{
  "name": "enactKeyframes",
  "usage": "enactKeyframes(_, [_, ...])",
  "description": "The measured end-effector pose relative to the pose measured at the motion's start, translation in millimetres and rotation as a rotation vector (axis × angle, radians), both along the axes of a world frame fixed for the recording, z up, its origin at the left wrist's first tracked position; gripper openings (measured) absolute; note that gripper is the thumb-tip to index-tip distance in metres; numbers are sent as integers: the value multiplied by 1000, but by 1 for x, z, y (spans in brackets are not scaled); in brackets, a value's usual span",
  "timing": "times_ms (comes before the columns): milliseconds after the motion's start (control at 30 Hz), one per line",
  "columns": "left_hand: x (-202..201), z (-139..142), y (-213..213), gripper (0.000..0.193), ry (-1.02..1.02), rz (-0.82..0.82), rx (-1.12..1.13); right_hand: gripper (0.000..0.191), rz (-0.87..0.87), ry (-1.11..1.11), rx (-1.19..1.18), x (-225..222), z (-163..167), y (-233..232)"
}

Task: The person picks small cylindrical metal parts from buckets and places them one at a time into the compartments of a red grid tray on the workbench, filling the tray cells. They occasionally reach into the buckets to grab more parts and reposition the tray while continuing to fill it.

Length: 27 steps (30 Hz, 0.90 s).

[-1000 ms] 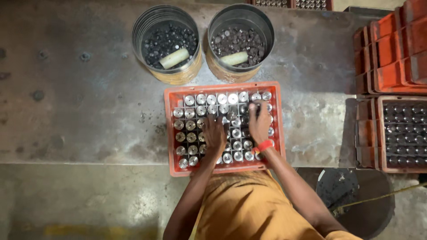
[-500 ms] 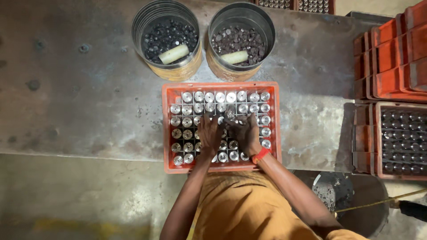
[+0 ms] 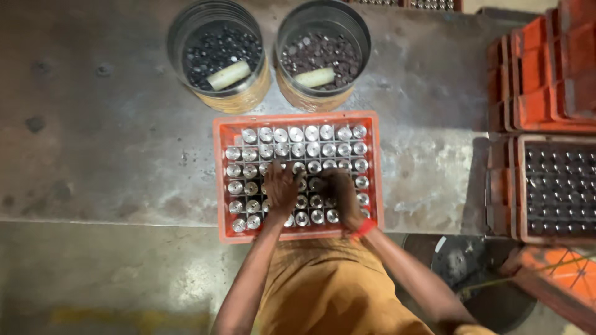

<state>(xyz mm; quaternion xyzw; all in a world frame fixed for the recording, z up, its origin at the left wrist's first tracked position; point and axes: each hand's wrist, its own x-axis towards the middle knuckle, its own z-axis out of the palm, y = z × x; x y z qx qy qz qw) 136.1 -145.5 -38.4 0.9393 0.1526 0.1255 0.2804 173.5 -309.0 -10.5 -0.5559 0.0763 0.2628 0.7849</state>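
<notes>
While both arms reach forward from the near edge, the left hand (image 3: 280, 188) and right hand (image 3: 340, 193) sit palm-down inside the orange crate (image 3: 298, 120) on the metal tabletop (image 3: 112, 142). Crate is centre frame, packed with rows of shiny round metal pieces (image 3: 297, 134) standing on end. Left hand: fingers curled down onto pieces in the middle rows, left of centre; grip partly closed, cannot tell if it actually has hold of one. Right hand: just beside the left, fingers bent over pieces right of centre; grip likewise half closed, hold unclear. Red band (image 3: 364, 228) on the right wrist, over the crate's near wall. Elbows are bent, forearms converging toward the crate's middle.

Far side of the crate: two round metal drums (image 3: 217, 53), side by side, each holding dark small parts and a pale cylinder (image 3: 228, 75). Right edge: stacked orange crates (image 3: 546, 93), one with dark pieces in a grid.
</notes>
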Motion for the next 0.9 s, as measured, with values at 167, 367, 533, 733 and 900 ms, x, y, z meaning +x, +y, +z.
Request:
enactKeyframes(167, [-4, -15, 4, 39, -62, -6, 226, 32, 261, -904, -884, 27, -9, 15])
enactKeyframes(367, [8, 2, 13, 33, -147, -94, 93, 30, 303, -978, -970, 34, -2, 19])
enactKeyframes(533, [-13, 38, 37, 35, -452, -54, -284, 29, -268, -710, -506, 59, 24, -44])
enactKeyframes(733, [-26, 2, 22, 48, 93, 239, -1248, 30, 119, -867, -830, 26, 2, -21])
enactKeyframes(900, [-54, -23, 26, 45, 130, 151, -1130, 47, 445, -1155, -917, 5, -19, 9])
